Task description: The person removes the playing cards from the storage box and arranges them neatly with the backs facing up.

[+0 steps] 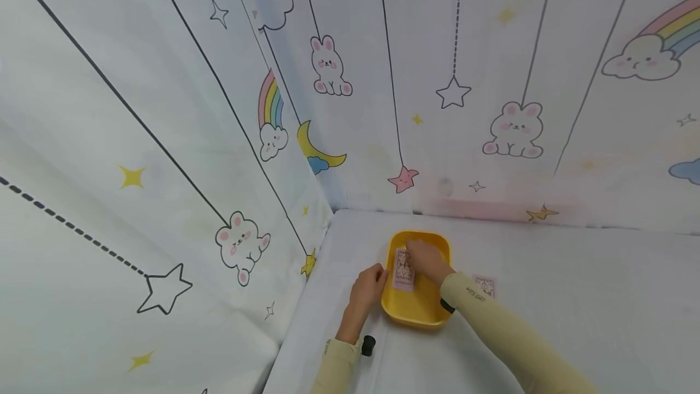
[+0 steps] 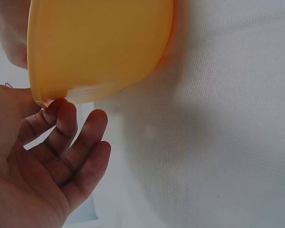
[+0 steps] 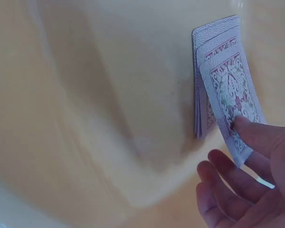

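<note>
A yellow plastic tray (image 1: pixel 418 310) stands on the white table, a small stack of playing cards (image 1: pixel 403 278) lying inside it on the left. With thumb and forefinger my left hand (image 2: pixel 52 156) pinches the tray's rim (image 2: pixel 35 71), the other fingers loosely bent below. My right hand (image 1: pixel 429 261) reaches into the tray from the right. Its thumb lies on the patterned back of one playing card (image 3: pixel 230 88), which it pinches at the near end. That card is tilted over the rest of the stack (image 3: pixel 197 90) in the right wrist view.
Another patterned card (image 1: pixel 484 285) lies on the table just right of the tray, partly behind the right sleeve (image 1: pixel 492 321). A white cloth wall (image 1: pixel 372 138) with cartoon drawings rises behind the table, and another wall (image 1: pixel 98 211) stands at the left.
</note>
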Demonstrator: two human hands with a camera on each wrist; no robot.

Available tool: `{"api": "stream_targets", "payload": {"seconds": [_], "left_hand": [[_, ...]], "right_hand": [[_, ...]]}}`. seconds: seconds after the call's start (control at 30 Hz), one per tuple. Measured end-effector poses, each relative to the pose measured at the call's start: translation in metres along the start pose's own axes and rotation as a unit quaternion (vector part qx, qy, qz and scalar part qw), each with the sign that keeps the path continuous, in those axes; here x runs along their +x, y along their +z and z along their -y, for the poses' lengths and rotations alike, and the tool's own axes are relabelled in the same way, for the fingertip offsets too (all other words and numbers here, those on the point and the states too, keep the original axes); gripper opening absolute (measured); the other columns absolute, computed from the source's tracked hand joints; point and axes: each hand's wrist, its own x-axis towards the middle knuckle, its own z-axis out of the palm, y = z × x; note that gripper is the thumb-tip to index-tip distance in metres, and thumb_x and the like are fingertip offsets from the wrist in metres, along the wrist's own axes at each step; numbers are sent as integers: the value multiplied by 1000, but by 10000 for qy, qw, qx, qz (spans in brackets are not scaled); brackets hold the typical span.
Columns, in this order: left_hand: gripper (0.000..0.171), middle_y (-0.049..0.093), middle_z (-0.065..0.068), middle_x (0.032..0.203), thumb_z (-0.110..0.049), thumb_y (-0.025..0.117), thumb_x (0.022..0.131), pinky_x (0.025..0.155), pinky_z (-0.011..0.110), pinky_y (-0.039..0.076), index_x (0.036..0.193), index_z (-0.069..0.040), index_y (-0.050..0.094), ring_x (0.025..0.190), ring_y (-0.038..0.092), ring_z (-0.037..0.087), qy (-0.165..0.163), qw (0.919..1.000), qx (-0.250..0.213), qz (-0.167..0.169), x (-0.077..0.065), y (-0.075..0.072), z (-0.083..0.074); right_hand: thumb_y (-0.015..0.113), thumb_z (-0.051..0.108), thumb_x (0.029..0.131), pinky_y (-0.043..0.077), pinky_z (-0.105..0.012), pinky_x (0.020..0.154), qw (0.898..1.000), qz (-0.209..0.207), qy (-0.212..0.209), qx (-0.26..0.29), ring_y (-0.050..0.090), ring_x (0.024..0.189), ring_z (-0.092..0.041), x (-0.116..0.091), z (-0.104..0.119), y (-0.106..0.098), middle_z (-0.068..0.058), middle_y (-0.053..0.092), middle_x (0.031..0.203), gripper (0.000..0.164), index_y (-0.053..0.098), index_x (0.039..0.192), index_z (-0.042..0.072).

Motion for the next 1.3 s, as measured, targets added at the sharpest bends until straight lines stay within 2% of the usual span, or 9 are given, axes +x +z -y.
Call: {"api": "stream_targets", "payload": {"seconds": [0.13,0.27,0.37,0.43,0.57,0.67,0.83,1.0,1.3], "left_hand": [[25,52,-3,71,-34,55,104,52,24,37,88,-15,58,59,46,10,13,10000,-11,21,0,1,0],[24,52,-2,72,-33,55,104,53,24,38,88,-15,58,60,47,11,-69,10000,-17,58,1,1,0],[25,53,-2,72,-33,55,104,53,24,38,88,-15,58,60,48,11,-49,10000,18,50,1,2,1],[25,53,-2,72,-33,55,104,54,24,38,88,-15,58,61,48,10,-31,10000,42,45,2,2,2],[24,52,-2,72,-32,55,104,54,24,38,88,-15,58,61,48,11,41,10000,77,26,2,2,3],[24,51,-2,71,-32,55,104,54,24,38,88,-15,57,61,47,11,75,9999,122,3,1,1,2],[24,51,-2,71,-32,55,104,53,24,37,88,-14,57,60,47,11,74,9998,166,-41,0,4,2],[25,51,-2,72,-34,54,104,53,23,37,89,-14,58,60,47,10,56,9998,190,-52,-2,4,0],[25,51,-1,72,-33,55,104,53,24,37,88,-14,57,61,47,11,86,9998,125,-102,-4,4,-1]], "right_hand": [[61,5,96,54,-41,83,9996,-22,26,274,58,82,-22,-1,-2,-1,-12,67,97,14,63,109,1],[56,-2,96,49,-49,101,9943,70,-8,1064,62,105,-29,-2,-5,-4,-20,66,121,29,60,125,-4],[55,-2,96,48,-49,102,9883,194,-53,1511,60,107,-29,-4,-9,-6,-21,63,128,32,59,128,-3],[56,-3,95,50,-46,96,9854,252,-110,1682,59,100,-28,-7,-12,-9,-21,63,127,33,58,128,-3],[59,-4,92,52,-35,76,9789,302,-247,2005,57,85,-22,-16,-19,-18,-17,65,109,35,56,126,-3],[61,-2,91,49,-29,68,9725,363,-252,2286,56,79,-19,-23,-24,-25,-13,63,97,33,56,124,-2],[63,1,92,53,-30,70,9649,399,-263,2584,62,82,-26,-31,-38,-31,-12,63,97,30,59,122,1],[62,3,94,57,-40,80,9619,413,-273,2688,66,90,-34,-41,-52,-38,-12,63,100,32,61,126,4],[62,4,93,58,-37,80,9643,182,-181,2637,61,88,-24,-59,-82,-44,-14,63,109,33,62,126,6]]}}
